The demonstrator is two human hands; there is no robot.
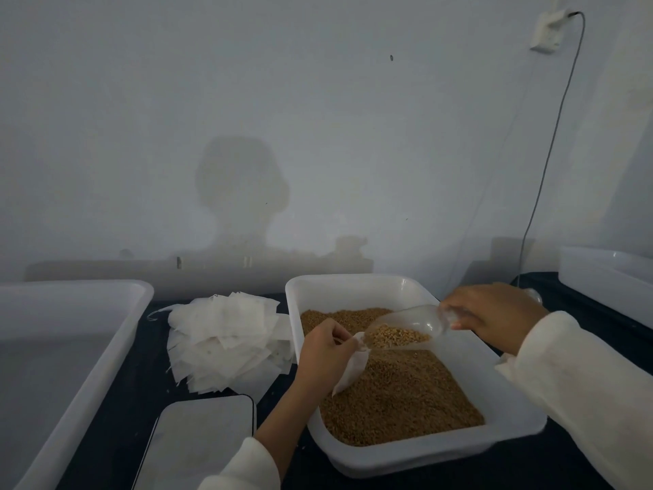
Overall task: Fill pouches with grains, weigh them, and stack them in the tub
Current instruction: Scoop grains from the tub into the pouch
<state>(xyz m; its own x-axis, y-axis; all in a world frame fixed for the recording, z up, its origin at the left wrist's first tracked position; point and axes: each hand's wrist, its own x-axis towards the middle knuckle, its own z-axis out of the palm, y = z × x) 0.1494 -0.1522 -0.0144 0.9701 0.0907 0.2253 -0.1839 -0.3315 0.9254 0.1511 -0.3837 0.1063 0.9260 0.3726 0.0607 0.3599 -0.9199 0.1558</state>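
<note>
A white tub (357, 288) in the middle holds brown grains (399, 401). My left hand (327, 351) pinches a small white pouch (353, 369) at its mouth and holds it above the grains. My right hand (494, 313) grips the handle of a clear plastic scoop (413, 327). The scoop carries some grains, and its lip touches the pouch mouth. A loose pile of empty white pouches (226, 344) lies on the dark table left of the tub. A flat scale (201, 443) with a pale top sits at the front, beside my left forearm.
A large white tub (116, 348) stands at the far left with nothing visible in it. Another white tub (607, 277) sits at the far right. A cable (551, 146) hangs from a wall socket (547, 33) down behind the table.
</note>
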